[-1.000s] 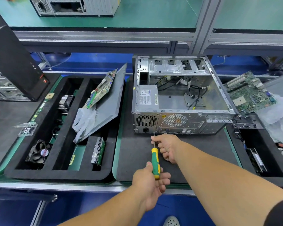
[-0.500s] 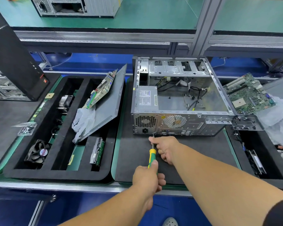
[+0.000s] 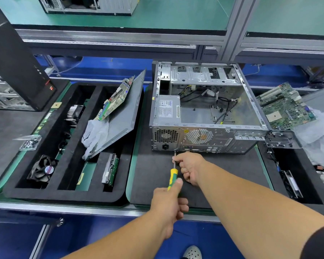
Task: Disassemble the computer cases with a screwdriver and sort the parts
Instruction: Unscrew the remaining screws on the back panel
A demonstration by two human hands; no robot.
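Now we drive the screwdriver point(image 3: 172, 177) toward twelve o'clock into the computer case point(image 3: 204, 128) rear's bottom edge; our left hand point(image 3: 168, 204) grips its handle to turn, our right hand point(image 3: 190, 168) pinches the shaft, likely steadying the tip.

- screwdriver point(image 3: 172, 177): yellow/green handle, bare steel shaft
- case point(image 3: 204, 116): silver-grey, honeycomb vent grilles
- tray point(image 3: 64, 195): black foam
- mat point(image 3: 157, 176): dark grey, green bench edge
- board point(image 3: 284, 105): green
- fan point(image 3: 43, 170): black, red/white hub label
- tower point(image 3: 11, 60): black, red accent
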